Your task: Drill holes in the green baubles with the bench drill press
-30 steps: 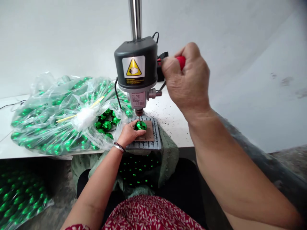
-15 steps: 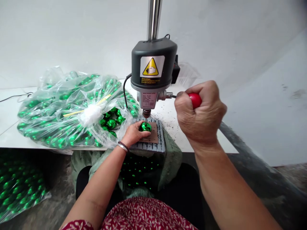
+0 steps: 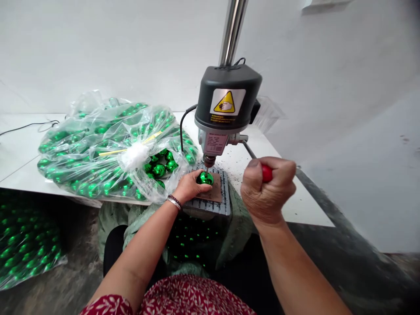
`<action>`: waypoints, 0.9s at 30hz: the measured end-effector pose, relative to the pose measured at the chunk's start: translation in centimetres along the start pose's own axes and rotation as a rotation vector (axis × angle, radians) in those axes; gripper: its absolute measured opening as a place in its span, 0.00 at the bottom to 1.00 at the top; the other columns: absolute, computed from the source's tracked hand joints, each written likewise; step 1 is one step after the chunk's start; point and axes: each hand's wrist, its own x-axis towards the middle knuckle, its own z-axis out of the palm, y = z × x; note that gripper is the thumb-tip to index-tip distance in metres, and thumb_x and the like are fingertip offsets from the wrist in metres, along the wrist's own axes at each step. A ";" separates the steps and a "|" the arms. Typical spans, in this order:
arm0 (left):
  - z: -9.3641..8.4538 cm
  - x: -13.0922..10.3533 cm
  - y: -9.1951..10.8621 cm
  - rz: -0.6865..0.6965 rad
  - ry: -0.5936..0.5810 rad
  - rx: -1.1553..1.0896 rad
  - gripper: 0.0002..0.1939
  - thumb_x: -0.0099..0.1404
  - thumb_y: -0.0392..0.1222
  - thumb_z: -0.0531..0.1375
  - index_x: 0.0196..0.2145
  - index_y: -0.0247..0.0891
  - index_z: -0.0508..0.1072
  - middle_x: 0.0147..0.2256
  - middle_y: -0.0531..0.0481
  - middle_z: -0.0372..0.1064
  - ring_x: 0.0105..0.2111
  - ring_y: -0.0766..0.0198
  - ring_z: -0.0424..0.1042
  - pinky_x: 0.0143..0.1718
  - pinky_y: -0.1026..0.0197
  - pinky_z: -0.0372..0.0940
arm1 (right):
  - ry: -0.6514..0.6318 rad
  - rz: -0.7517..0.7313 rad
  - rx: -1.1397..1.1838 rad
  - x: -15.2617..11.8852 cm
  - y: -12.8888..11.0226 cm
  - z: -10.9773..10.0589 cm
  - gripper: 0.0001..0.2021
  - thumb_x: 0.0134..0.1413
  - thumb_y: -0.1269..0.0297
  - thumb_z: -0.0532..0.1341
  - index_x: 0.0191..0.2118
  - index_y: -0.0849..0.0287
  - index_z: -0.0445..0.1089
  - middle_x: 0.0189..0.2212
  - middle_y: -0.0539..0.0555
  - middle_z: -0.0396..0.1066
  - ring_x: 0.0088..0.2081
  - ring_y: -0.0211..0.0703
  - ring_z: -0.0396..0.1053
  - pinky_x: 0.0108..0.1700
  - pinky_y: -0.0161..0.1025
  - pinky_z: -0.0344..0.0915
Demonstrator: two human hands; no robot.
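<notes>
Red knob [image 3: 267, 173]: lower since the earlier frame, right of centre;
Right hand [image 3: 268, 188]: fist wrapped around it;
Left hand [image 3: 190, 187]: pinching green ball [image 3: 207, 179], mid-frame

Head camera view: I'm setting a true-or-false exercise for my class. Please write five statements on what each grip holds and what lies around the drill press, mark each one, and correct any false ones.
1. The person's left grip holds a green ball beneath the drill press. True.
2. The right grip is closed around a red knob. True.
3. No jewellery is worn. False: bracelets show on the left arm.
4. Only a cord lies to the left of the drill press. False: a clear bag of more green balls lies there, on the white table.
5. A warning sticker with a yellow triangle is on the drill press. True.
</notes>
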 end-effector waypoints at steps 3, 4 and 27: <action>0.0 0.0 0.1 0.010 0.002 0.003 0.23 0.50 0.46 0.67 0.45 0.40 0.75 0.36 0.55 0.76 0.36 0.62 0.72 0.42 0.62 0.67 | 0.008 0.005 0.032 0.5 0.1 0.2 0.04 0.55 0.64 0.57 0.32 0.58 0.62 0.22 0.46 0.64 0.23 0.30 0.60 0.26 0.30 0.57; -0.1 0.0 0.1 0.015 -0.001 0.005 0.22 0.51 0.46 0.67 0.44 0.40 0.76 0.36 0.55 0.75 0.36 0.62 0.72 0.42 0.62 0.67 | 0.009 0.017 0.053 1.4 0.0 0.3 0.05 0.56 0.63 0.56 0.32 0.58 0.62 0.22 0.46 0.64 0.23 0.30 0.60 0.26 0.30 0.57; -10.5 -2.2 -2.4 -0.170 0.248 0.795 0.20 0.63 0.34 0.53 0.52 0.33 0.72 0.50 0.35 0.71 0.51 0.49 0.71 0.51 0.54 0.63 | -0.178 0.344 0.049 10.3 -1.3 2.3 0.07 0.55 0.66 0.56 0.27 0.60 0.62 0.20 0.44 0.58 0.24 0.27 0.52 0.30 0.34 0.52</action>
